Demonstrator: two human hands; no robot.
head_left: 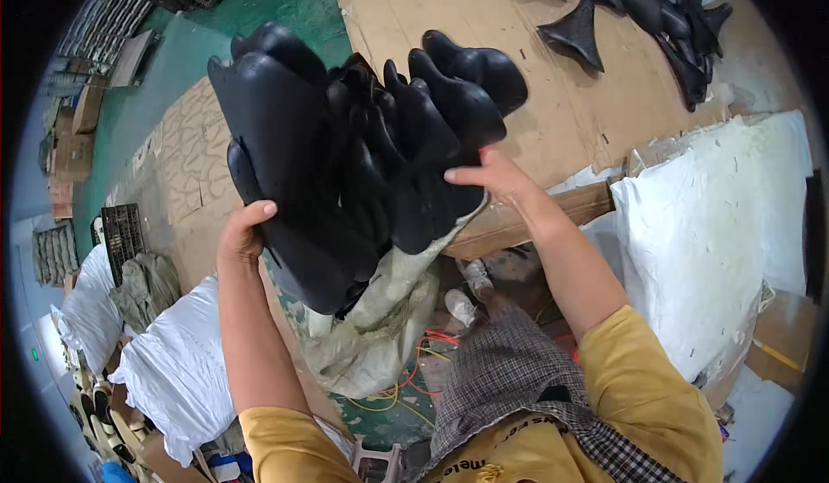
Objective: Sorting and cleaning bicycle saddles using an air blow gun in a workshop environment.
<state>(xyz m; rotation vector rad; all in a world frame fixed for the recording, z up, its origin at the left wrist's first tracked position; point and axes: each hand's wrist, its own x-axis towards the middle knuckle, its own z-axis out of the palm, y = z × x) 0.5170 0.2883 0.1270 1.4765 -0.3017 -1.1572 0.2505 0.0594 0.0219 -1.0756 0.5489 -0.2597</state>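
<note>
Between my two hands is a row of glossy black bicycle saddles (pixel 289 138), pressed side by side like a stack on edge. My left hand (pixel 244 228) grips the left end of the row, thumb on the outer saddle and fingers hidden behind it. At the right end my right hand (pixel 496 175) holds the row, its thumb pointing left across the saddles. A pale grey-green sack (pixel 380 310) hangs below the row, partly covered by it. Whether the saddles rest on the sack cannot be made out.
More black saddles (pixel 661 4) lie heaped on the cardboard-covered table (pixel 414 0) at the far right. White sacks (pixel 691 233) stand at right, and another white sack (pixel 177 362) at left. Red and yellow cables (pixel 397 390) run across the green floor.
</note>
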